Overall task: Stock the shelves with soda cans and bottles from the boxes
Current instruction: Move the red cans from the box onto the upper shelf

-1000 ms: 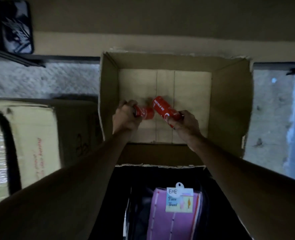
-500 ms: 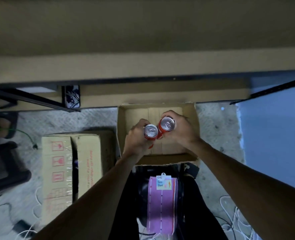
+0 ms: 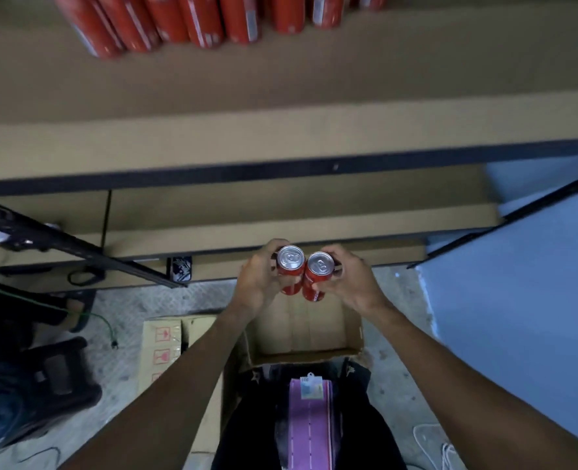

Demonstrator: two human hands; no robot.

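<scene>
Both hands have risen since 1 second ago: then they gripped the 2 cans lying sideways low inside the box; now they hold them upright well above it, and the view has lifted to take in a stocked shelf.

The shelf (image 3: 280,106), a wide brown board with a dark front edge, spans the top of the view. A blue wall (image 3: 535,283) fills the right side. Below the shelf sits a lower shelf (image 3: 280,218), also brown, and under that the grey floor (image 3: 131,307). A row of red shelf cans (image 3: 192,25) stands at the back of the shelf, cut off by the top edge. The box (image 3: 301,334) lies open on the floor below the hands, its bare cardboard bottom showing. Just left of it stands a sealed box (image 3: 163,337) with red marks. A purple towel (image 3: 311,432) with a tag shows at bottom centre.

The left hand (image 3: 258,283) curls round the left can (image 3: 290,268); the right hand (image 3: 352,283) curls round the right can (image 3: 317,278). The 2 cans are side by side, touching, silver tops facing the camera, above the box's far wall. A green cable (image 3: 109,329) trails on the floor at left.
</scene>
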